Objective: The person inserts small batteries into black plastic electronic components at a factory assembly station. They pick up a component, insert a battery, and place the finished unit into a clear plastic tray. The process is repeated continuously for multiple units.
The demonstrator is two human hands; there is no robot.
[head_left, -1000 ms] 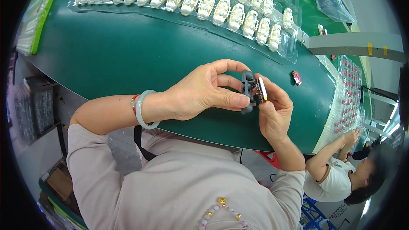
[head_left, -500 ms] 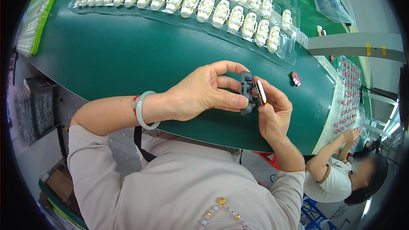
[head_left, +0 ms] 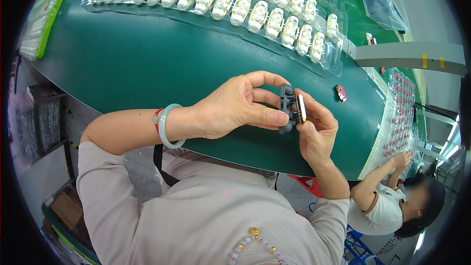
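Left hand [head_left: 234, 108]: thumb and fingers pinched on a small dark grey housing [head_left: 287, 109], held above the near edge of the green table [head_left: 137, 64]. Right hand [head_left: 318, 130]: closed around the same housing's right side, fingers pressing a white strip [head_left: 302, 107]. Beyond: small red part [head_left: 341, 93] lying on table; clear tray [head_left: 334, 62] of white parts [head_left: 255, 16]; co-worker's hands [head_left: 403, 159] at tray of red parts [head_left: 400, 113].

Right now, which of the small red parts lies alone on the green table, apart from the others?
The single small red part lies by itself on the green table, just right of the hands. All other red parts sit in rows in the clear tray at the right edge.
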